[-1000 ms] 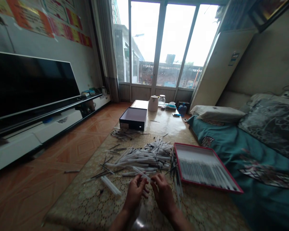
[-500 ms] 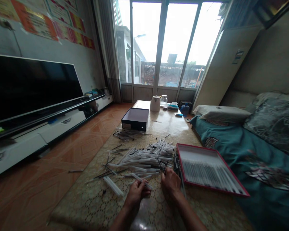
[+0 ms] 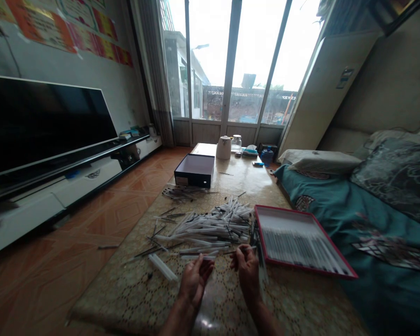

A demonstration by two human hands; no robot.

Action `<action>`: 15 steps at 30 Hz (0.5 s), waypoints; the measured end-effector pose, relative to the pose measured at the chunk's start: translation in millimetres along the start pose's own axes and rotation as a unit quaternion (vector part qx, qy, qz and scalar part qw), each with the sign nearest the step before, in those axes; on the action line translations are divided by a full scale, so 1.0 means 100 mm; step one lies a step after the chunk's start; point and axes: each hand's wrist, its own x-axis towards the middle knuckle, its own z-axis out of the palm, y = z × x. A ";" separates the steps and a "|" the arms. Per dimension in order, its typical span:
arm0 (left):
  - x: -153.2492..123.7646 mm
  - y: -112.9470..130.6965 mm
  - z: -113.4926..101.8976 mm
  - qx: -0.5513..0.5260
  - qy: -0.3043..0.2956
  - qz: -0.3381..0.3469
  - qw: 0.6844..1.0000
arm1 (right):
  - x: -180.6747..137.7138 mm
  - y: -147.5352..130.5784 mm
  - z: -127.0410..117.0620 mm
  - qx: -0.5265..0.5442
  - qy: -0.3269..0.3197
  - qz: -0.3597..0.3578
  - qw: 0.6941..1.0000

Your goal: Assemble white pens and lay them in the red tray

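Observation:
My left hand (image 3: 195, 280) is closed, thumb and fingers pinching a translucent white plastic tube (image 3: 207, 257) that lies crosswise. Facing it, my right hand (image 3: 247, 270) has its fingertips around a thin dark stick (image 3: 228, 253) that points toward the tube. Just beyond both hands spreads a loose pile of white tubes (image 3: 210, 228) with some dark sticks among them. Several tubes (image 3: 163, 267) lie side by side left of my left hand. A red-rimmed tray (image 3: 306, 265) to the right of my right hand holds a row of tubes with dark contents.
A patterned cloth covers the long table (image 3: 126, 298). Farther back stand a dark open box (image 3: 192, 179), a white kettle (image 3: 224, 148), a glass jar (image 3: 236, 142) and a tissue pack (image 3: 250, 150). Thin dark sticks (image 3: 180, 192) lie near the box. A teal-covered sofa (image 3: 322, 186) borders the right.
My right hand has turned and lifted its fingers, bringing a dark stick toward the left hand. The tube in my left hand has swung from slanted to nearly level. The view has shifted slightly.

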 end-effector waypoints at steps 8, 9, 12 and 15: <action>-0.06 0.02 0.04 -0.017 -0.002 -0.020 1.000 | -0.15 -0.04 0.04 0.018 -0.007 -0.016 1.000; -0.08 0.02 0.06 -0.016 0.000 -0.022 1.000 | -0.15 -0.03 0.05 0.021 -0.010 -0.014 1.000; -0.13 0.01 0.11 -0.013 -0.001 -0.024 1.000 | -0.18 0.01 0.09 0.040 -0.020 -0.005 0.999; -0.16 -0.02 0.14 -0.017 -0.021 -0.030 0.999 | -0.24 0.01 0.15 0.052 -0.043 -0.001 0.998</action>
